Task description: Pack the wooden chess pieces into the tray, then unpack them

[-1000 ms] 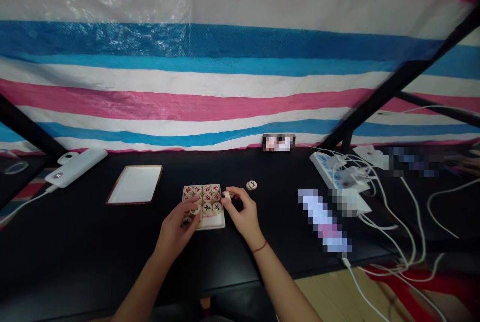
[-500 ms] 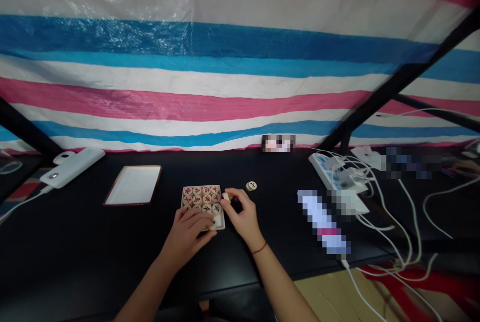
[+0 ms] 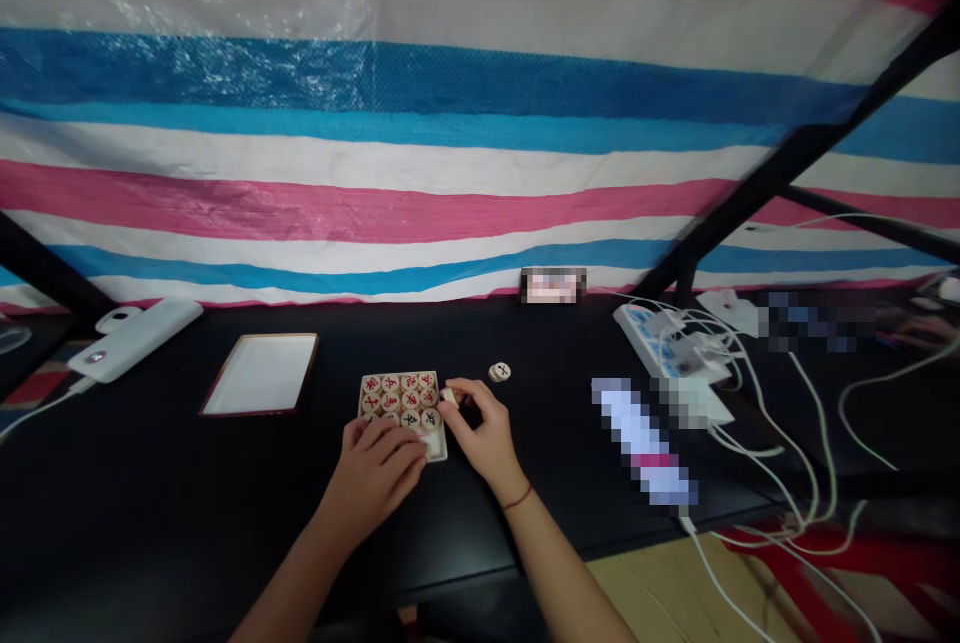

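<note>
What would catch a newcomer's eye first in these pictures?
The big pink, blue and white striped tarp fills the upper view behind the black table. At the table's centre, a white tray of round Chinese chess pieces sits under the person's left hand, while the right hand pinches a single piece at the tray's edge. To the right, white cables sprawl from a power strip.

Left hand (image 3: 373, 473) across the xiangqi tray (image 3: 440, 445), right hand (image 3: 484, 428) pinching a small cream piece (image 3: 448, 396) at its edge

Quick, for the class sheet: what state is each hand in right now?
Left hand: open, fingers laid flat over the tray of Chinese chess pieces, nothing visible in it.
Right hand: closed in a pinch, holding a cream chess piece.
</note>
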The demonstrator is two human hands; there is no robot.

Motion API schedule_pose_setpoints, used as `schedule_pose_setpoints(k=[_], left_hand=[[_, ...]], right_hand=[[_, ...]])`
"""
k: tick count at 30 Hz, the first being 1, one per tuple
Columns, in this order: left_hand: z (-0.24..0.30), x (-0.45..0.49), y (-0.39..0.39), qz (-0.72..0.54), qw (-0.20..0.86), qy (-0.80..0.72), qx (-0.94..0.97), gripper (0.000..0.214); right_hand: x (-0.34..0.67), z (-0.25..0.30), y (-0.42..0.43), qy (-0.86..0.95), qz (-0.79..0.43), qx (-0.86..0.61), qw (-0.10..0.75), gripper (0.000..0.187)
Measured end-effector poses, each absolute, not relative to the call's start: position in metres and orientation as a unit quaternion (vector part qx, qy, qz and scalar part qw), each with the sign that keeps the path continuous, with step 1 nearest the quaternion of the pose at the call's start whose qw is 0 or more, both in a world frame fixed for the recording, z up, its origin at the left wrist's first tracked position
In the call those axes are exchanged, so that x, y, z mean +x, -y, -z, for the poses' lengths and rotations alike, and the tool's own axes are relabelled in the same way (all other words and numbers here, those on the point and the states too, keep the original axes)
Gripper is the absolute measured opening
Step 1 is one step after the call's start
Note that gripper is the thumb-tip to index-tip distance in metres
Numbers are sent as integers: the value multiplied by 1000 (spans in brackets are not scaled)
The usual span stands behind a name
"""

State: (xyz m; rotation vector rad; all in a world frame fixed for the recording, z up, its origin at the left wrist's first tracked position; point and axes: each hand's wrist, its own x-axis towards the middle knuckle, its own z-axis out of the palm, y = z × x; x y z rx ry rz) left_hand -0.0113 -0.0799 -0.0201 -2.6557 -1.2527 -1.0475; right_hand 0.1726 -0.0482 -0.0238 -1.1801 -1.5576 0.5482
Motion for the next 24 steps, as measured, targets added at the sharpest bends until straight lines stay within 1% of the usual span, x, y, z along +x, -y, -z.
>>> schedule_pose_setpoints(k=[8,13,21,24], left_hand=[[19,-10,80,344,35,424,-837,13],[20,-11,80,345,24,417,-841,9],[16,-11,81,337,14,427,-839,18],[16,-11,81,340,7,427,-838,16]], right_hand=[[174,24,48,653,-227,-494,527,17],[174,23,48,653,-224,-492,530,17],[174,24,48,651,-225,-495,529,17],[175,25,48,653,-225,-496,527,17]])
